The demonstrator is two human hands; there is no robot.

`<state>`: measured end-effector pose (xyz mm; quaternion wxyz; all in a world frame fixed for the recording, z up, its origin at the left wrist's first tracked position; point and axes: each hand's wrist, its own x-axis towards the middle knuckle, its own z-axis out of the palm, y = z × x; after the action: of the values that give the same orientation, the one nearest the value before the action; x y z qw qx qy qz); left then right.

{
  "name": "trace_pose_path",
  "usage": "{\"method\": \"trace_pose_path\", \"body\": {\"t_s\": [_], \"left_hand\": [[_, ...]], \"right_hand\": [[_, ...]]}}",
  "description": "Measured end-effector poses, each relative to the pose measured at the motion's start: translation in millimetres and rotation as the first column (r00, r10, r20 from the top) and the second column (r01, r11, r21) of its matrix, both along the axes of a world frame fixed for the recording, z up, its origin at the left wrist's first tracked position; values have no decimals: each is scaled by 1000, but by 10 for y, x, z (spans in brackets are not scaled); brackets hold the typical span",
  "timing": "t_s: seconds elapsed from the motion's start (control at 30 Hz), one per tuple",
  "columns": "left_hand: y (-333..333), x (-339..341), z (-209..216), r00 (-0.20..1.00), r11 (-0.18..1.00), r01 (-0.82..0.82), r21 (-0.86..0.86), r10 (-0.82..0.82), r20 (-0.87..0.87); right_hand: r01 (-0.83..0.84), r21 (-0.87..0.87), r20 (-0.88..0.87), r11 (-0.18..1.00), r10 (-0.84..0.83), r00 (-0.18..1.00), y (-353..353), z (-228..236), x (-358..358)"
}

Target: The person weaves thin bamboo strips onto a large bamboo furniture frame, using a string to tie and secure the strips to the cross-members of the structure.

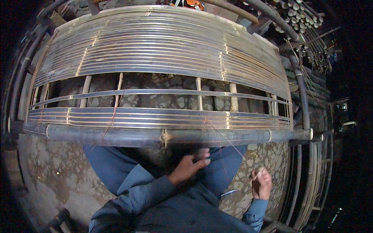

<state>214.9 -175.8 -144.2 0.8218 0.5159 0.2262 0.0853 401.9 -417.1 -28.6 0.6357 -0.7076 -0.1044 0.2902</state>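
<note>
In front of me lies a bamboo frame with rows of dark split-bamboo slats [155, 50]. A thick round bamboo pole [217, 138] forms its near edge. Thin red thread [229, 141] is fastened among the near slats and slants down toward my right hand [262, 180]. That hand is raised at the right, its fingers closed in a pinch at the line of the thread; the thread's last stretch is faint. My left hand [190, 167] hovers below the pole over my lap, fingers loosely bent and apart, tips blurred. I see nothing in it.
A gap crossed by one narrow slat [155, 92] separates the far slats from the near ones. Another bunch of red thread [113, 116] hangs from the left part. Bamboo poles [299, 19] are stacked at the far right. Patchy stone floor [66, 174] surrounds my legs.
</note>
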Motion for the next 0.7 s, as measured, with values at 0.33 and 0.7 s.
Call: {"method": "trace_pose_path", "body": {"t_s": [0.33, 0.7], "left_hand": [[-389, 233, 247, 932, 975, 204, 85, -220, 288], [5, -126, 845, 983, 577, -59, 814, -109, 148]], "right_hand": [[184, -645, 437, 742, 160, 885, -459, -312, 123], [-117, -79, 72, 990, 122, 990, 1203, 484, -254]]}}
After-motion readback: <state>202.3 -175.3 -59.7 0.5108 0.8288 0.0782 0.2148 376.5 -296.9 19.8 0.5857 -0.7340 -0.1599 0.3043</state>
